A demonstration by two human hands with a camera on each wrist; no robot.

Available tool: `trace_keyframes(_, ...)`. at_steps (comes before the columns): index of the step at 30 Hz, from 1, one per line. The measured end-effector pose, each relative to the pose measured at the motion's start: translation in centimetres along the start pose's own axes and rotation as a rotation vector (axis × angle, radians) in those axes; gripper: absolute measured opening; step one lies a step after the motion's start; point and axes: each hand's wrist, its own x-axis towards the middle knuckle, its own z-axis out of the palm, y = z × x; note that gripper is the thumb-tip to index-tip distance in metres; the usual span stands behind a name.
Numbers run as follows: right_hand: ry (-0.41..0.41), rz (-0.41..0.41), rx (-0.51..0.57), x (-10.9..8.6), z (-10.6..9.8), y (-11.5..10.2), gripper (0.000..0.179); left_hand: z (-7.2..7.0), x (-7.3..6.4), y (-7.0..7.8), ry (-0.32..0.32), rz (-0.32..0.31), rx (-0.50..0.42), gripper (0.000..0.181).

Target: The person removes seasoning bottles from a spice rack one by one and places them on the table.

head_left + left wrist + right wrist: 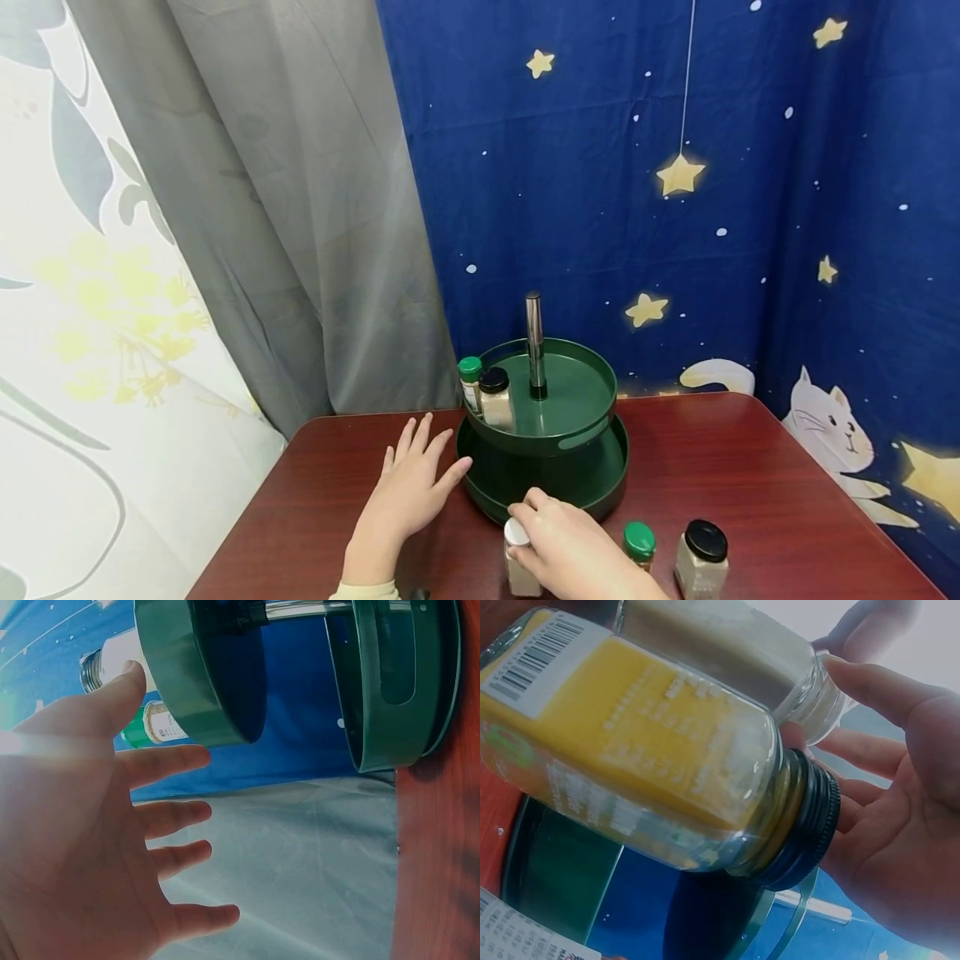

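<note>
My right hand point(566, 546) grips a white-lidded seasoning jar point(522, 575) by its lid, at the front of the green two-tier rack point(576, 446). In the right wrist view, thumb and fingers are around the neck of this clear jar point(727, 656). My left hand point(408, 492) is spread beside the rack's left side, holding nothing. The left wrist view shows its straight fingers near the upper tier point(187, 682). On that tier's left side stand a green-capped jar point(470, 383) and a black-lidded jar point(496, 402).
Right of my right hand, a green-capped jar point(640, 542) and a black-lidded jar point(702, 557) stand on the red-brown table point(330, 467). A yellow-labelled jar point(652, 735) fills much of the right wrist view. A metal post point(535, 342) rises from the rack. Curtains hang behind.
</note>
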Motion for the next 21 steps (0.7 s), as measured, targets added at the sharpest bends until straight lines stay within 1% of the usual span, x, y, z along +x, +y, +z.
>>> trace_keyframes(5, -0.036, 0.016, 0.002, 0.19, 0.07, 0.17, 0.038, -0.04, 0.01, -0.03, -0.001, 0.003, -0.002, 0.066)
trace_keyframes(10, -0.042, 0.01, -0.013, 0.27, 0.21, 0.23, 0.036, -0.08, -0.02, -0.04, -0.004, 0.0, -0.002, 0.069)
trace_keyframes(16, -0.052, 0.007, -0.047, 0.36, 0.39, 0.26, 0.034, -0.11, -0.04, 0.0, -0.005, -0.007, 0.002, 0.067)
trace_keyframes(21, -0.063, 0.013, -0.047, 0.48, 0.48, 0.28, 0.035, -0.13, -0.01, -0.06, -0.003, -0.007, 0.012, 0.068)
